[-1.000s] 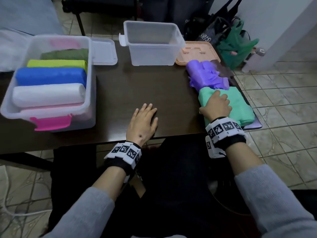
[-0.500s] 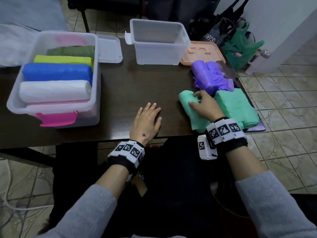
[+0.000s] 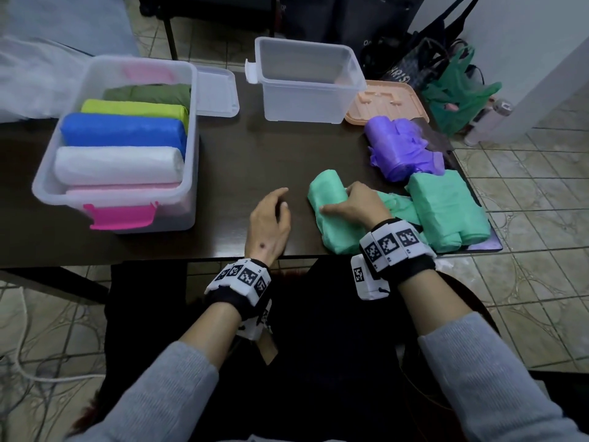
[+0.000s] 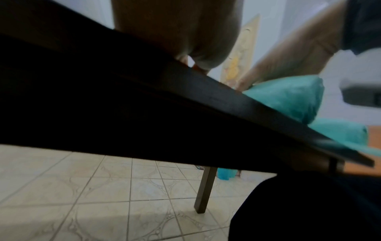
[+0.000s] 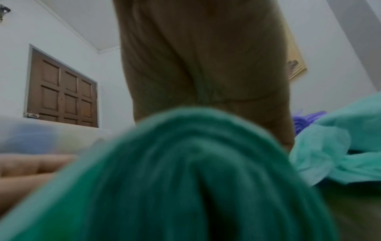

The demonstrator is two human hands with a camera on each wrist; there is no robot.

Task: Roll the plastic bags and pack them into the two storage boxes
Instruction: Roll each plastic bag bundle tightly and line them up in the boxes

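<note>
A mint green bag roll (image 3: 330,218) lies on the dark table (image 3: 255,154) near its front edge. My right hand (image 3: 347,202) grips it from above, with the fingers curled over the top and the thumb along its side. In the right wrist view that same roll (image 5: 185,179) fills the frame below my palm. My left hand (image 3: 280,204) hovers just left of the roll, with its fingers loosely curled and holding nothing. The left storage box (image 3: 191,161) holds several rolled bags in green, yellow, blue, white and pink. The second storage box (image 3: 309,100) stands empty at the back.
A folded mint green stack (image 3: 446,208) and crumpled purple bags (image 3: 401,148) lie at the table's right end. A peach lid (image 3: 385,103) and a clear lid (image 3: 216,90) lie beside the boxes. Bags and a bottle sit on the floor at the right.
My right hand has drawn the green roll left off the stack toward the table's middle. My left hand has lifted from lying flat and curled toward the roll.
</note>
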